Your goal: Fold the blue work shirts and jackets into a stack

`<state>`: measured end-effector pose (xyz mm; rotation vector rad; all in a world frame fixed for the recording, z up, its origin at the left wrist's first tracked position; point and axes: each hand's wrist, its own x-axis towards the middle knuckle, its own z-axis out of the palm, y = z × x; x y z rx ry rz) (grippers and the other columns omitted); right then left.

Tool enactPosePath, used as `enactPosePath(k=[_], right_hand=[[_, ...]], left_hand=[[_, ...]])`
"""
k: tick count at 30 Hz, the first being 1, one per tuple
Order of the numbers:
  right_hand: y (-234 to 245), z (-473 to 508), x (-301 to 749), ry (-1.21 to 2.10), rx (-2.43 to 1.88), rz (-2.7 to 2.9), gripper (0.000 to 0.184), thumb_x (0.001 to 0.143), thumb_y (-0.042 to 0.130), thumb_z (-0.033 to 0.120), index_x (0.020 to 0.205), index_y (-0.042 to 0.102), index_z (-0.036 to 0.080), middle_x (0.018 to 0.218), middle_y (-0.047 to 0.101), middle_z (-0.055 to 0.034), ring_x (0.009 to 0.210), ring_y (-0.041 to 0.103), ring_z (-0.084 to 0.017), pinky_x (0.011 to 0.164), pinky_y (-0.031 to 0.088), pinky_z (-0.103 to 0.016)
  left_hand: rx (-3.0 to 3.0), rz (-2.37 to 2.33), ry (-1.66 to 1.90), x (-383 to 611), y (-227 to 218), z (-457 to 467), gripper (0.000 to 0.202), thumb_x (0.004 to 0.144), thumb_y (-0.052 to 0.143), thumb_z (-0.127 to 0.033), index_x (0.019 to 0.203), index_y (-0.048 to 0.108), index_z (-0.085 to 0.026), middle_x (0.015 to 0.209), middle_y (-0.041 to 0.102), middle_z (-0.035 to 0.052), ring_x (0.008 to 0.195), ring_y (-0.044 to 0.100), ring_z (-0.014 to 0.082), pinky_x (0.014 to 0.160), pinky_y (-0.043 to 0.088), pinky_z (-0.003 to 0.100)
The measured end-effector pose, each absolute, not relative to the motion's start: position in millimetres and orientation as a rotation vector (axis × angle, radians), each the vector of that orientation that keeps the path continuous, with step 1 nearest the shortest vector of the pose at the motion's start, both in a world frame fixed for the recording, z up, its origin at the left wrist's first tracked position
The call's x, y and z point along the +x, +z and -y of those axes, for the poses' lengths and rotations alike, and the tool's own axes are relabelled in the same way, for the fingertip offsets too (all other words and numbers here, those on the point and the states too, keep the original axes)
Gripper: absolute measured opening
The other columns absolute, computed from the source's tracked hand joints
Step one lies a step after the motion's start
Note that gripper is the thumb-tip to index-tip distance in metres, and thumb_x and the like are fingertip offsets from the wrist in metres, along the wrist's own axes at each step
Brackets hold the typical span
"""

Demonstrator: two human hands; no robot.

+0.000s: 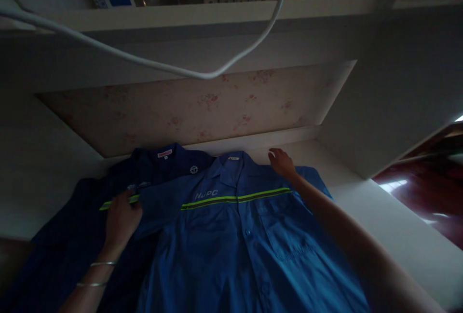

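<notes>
A blue work shirt (217, 236) lies front up, its collar at the back. A yellow-green stripe crosses its chest, with white letters above. My left hand (123, 219) is on its outstretched left-side sleeve (159, 204), fingers curled over the cuff-end stripe. Just above the shirt's right shoulder is my right hand (282, 162), fingers loosely bent and apart with nothing seen in them. Under the sleeve and to the left lies a darker navy work shirt (166, 166) with a collar label and a round gear emblem. My left wrist wears two thin bangles.
Both shirts lie on a white surface (340, 183) inside a recess with a floral back panel (231, 105). A white cable (202, 74) hangs across in front. Overhead, a shelf (181, 20) holds boxes and other items. A side wall (390, 96) stands at right.
</notes>
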<state>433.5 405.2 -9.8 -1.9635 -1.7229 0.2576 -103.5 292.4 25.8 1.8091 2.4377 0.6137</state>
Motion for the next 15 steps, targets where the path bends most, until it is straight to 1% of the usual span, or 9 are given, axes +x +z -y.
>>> enactPosePath(k=[2, 3, 4, 5, 7, 9, 10, 12, 15], right_hand=[[-22, -376, 459, 0.209, -2.047, 1.730, 0.046, 0.101, 0.033, 0.036, 0.137, 0.056, 0.018, 0.144, 0.054, -0.0145, 0.129, 0.050, -0.033, 0.111, 0.035, -0.050], [-29, -362, 471, 0.194, -2.099, 1.754, 0.048, 0.101, 0.031, 0.037, 0.140, 0.053, 0.019, 0.149, 0.050, -0.0135, 0.133, 0.047, -0.033, 0.113, 0.032, -0.053], [-37, -350, 482, 0.191, -2.161, 1.787, 0.051, 0.101, 0.029, 0.039, 0.144, 0.050, 0.020, 0.153, 0.046, -0.0118, 0.137, 0.043, -0.033, 0.116, 0.027, -0.056], [-46, -340, 493, 0.199, -2.224, 1.827, 0.053, 0.102, 0.027, 0.041, 0.148, 0.045, 0.022, 0.157, 0.041, -0.0096, 0.142, 0.038, -0.032, 0.117, 0.022, -0.060], [-60, -325, 514, 0.239, -2.342, 1.887, 0.057, 0.102, 0.022, 0.045, 0.154, 0.036, 0.026, 0.163, 0.030, -0.0051, 0.149, 0.026, -0.030, 0.118, 0.013, -0.066], [-69, -317, 533, 0.281, -2.438, 1.885, 0.059, 0.102, 0.018, 0.049, 0.157, 0.029, 0.029, 0.166, 0.021, -0.0021, 0.152, 0.017, -0.028, 0.118, 0.008, -0.067], [-71, -315, 542, 0.292, -2.471, 1.867, 0.060, 0.102, 0.016, 0.051, 0.157, 0.027, 0.030, 0.167, 0.018, -0.0012, 0.153, 0.014, -0.027, 0.118, 0.007, -0.067], [-73, -312, 558, 0.296, -2.503, 1.818, 0.062, 0.102, 0.013, 0.052, 0.158, 0.024, 0.030, 0.167, 0.015, -0.0006, 0.153, 0.011, -0.026, 0.117, 0.005, -0.068], [-75, -307, 574, 0.275, -2.510, 1.750, 0.064, 0.101, 0.012, 0.055, 0.158, 0.026, 0.029, 0.167, 0.016, -0.0006, 0.153, 0.010, -0.027, 0.117, 0.004, -0.069]], left_hand=[[2.027, -2.324, 0.653, -81, 31, -304, 0.052, 0.090, 0.035, -0.035, 0.132, 0.052, -0.010, 0.137, 0.058, 0.0174, 0.132, 0.050, 0.0299, 0.116, 0.034, 0.041], [2.139, -2.245, 0.614, -70, 31, -311, 0.053, 0.093, 0.031, -0.036, 0.136, 0.050, -0.011, 0.141, 0.055, 0.0152, 0.134, 0.048, 0.0265, 0.117, 0.032, 0.037], [2.227, -2.178, 0.536, -59, 28, -319, 0.056, 0.096, 0.027, -0.039, 0.140, 0.047, -0.012, 0.146, 0.052, 0.0136, 0.136, 0.046, 0.0246, 0.118, 0.029, 0.036], [2.285, -2.135, 0.437, -52, 23, -326, 0.059, 0.097, 0.024, -0.041, 0.144, 0.044, -0.012, 0.151, 0.048, 0.0129, 0.140, 0.041, 0.0244, 0.120, 0.025, 0.038], [2.285, -2.116, 0.224, -45, 9, -339, 0.061, 0.098, 0.024, -0.043, 0.148, 0.040, -0.014, 0.157, 0.041, 0.0118, 0.146, 0.033, 0.0284, 0.122, 0.016, 0.050], [2.196, -2.141, 0.098, -50, -8, -345, 0.061, 0.097, 0.027, -0.046, 0.148, 0.043, -0.017, 0.158, 0.040, 0.0115, 0.146, 0.030, 0.0341, 0.119, 0.011, 0.064], [2.153, -2.155, 0.073, -54, -15, -346, 0.061, 0.096, 0.029, -0.048, 0.147, 0.044, -0.018, 0.158, 0.041, 0.0116, 0.146, 0.031, 0.0355, 0.117, 0.011, 0.068], [2.094, -2.178, 0.029, -63, -24, -344, 0.063, 0.096, 0.028, -0.052, 0.149, 0.042, -0.020, 0.160, 0.037, 0.0117, 0.146, 0.031, 0.0351, 0.115, 0.011, 0.071], [2.054, -2.223, -0.001, -70, -24, -339, 0.068, 0.095, 0.024, -0.058, 0.150, 0.039, -0.020, 0.161, 0.032, 0.0146, 0.147, 0.028, 0.0364, 0.113, 0.008, 0.074]])
